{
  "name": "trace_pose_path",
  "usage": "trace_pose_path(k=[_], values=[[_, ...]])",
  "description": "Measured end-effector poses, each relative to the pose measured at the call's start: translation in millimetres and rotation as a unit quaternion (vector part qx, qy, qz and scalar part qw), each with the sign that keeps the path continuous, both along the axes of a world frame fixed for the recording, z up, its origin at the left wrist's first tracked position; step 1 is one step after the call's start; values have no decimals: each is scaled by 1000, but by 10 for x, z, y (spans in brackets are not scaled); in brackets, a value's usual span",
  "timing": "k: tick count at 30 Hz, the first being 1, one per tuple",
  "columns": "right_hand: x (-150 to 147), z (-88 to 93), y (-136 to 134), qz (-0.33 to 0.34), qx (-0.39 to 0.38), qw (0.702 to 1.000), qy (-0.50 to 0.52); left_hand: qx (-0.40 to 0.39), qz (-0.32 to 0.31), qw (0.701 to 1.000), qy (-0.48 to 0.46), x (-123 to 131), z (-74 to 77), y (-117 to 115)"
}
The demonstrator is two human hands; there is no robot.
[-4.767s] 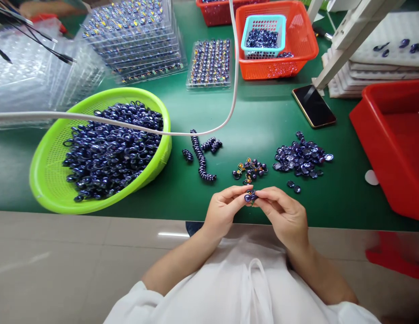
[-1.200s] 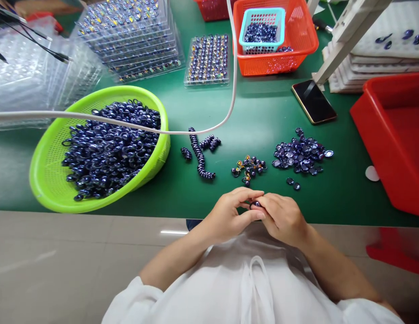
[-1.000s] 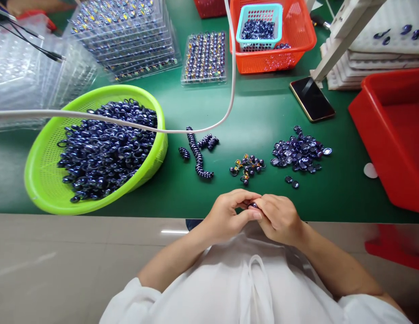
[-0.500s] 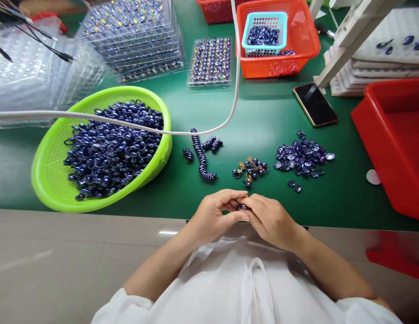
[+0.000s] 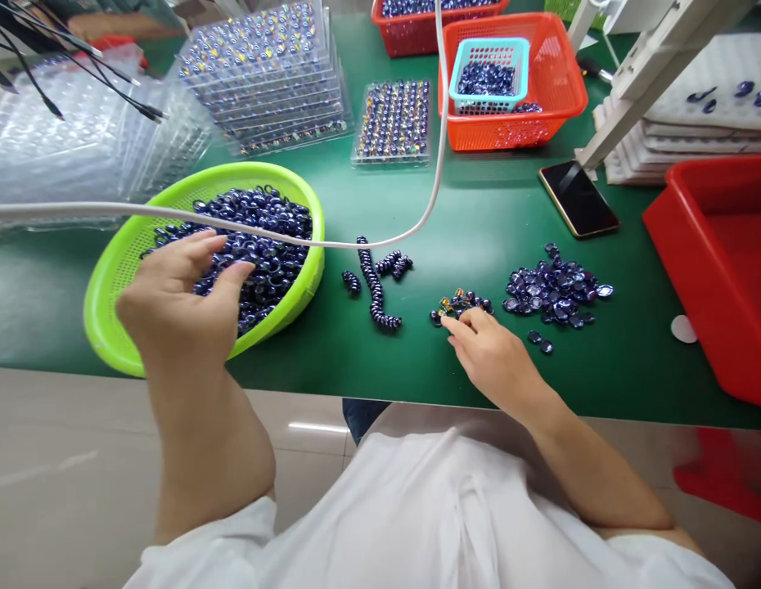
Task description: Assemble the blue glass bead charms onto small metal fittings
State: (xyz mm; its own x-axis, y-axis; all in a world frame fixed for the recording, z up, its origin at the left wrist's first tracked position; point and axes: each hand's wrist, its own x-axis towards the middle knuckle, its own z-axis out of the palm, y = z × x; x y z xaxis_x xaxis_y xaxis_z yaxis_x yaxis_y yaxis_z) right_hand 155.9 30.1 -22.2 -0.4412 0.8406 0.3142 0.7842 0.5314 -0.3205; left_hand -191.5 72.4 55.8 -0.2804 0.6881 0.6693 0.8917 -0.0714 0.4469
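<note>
My left hand (image 5: 187,298) is over the lime-green basket (image 5: 104,331), its thumb apart from its curled fingers and nothing visible between them. Shiny dark blue ring-shaped pieces (image 5: 276,217) fill the basket. My right hand (image 5: 494,356) reaches to a small pile of dark beaded pieces with gold-coloured stones (image 5: 460,301). Its fingertips are drawn together at the pile's near edge; what they pinch, if anything, is hidden. Left of that pile lie a row of stacked dark rings (image 5: 374,290) and shorter stacks. On its right is a heap of flat dark blue faceted stones (image 5: 556,286).
A white cable (image 5: 356,244) loops across the basket and table. Behind are a filled clear tray (image 5: 393,123), stacked trays (image 5: 263,74), and an orange basket (image 5: 552,74) with a light blue basket (image 5: 520,78) inside. A phone (image 5: 578,199) and red bin (image 5: 693,245) are right.
My hands have parted from the table edge, where they held a small dark ring-like piece. The left moved left over the basket; the right moved forward to the small pile.
</note>
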Motion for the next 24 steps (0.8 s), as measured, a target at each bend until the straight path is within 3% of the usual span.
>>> trace_pose_path(k=[3, 7, 9, 12, 15, 18, 21, 24], values=[[-9, -30, -8, 3, -29, 1000, -4, 41, -60, 996, 54, 171, -17, -29], [123, 3, -75, 12, -100, 985, 141, -23, -214, 975, -45, 770, -58, -309], [178, 32, -140, -12, -155, 957, 244, -95, -322, 932, -132, 1090, -143, -434], [206, 53, -251, -57, -231, 890, 388, -261, -411, 829, -276, 1472, -358, -544], [204, 56, -336, -70, -243, 848, 466, -358, -420, 714, -432, 1714, -577, -608], [219, 62, -378, -64, -230, 842, 485, -384, -403, 629, -543, 1840, -694, -653], [248, 68, -394, -52, -232, 845, 479, -391, -398, 593, -580, 1874, -721, -675], [268, 58, -402, -42, -238, 847, 473, -406, -396, 602, -563, 1855, -719, -678]])
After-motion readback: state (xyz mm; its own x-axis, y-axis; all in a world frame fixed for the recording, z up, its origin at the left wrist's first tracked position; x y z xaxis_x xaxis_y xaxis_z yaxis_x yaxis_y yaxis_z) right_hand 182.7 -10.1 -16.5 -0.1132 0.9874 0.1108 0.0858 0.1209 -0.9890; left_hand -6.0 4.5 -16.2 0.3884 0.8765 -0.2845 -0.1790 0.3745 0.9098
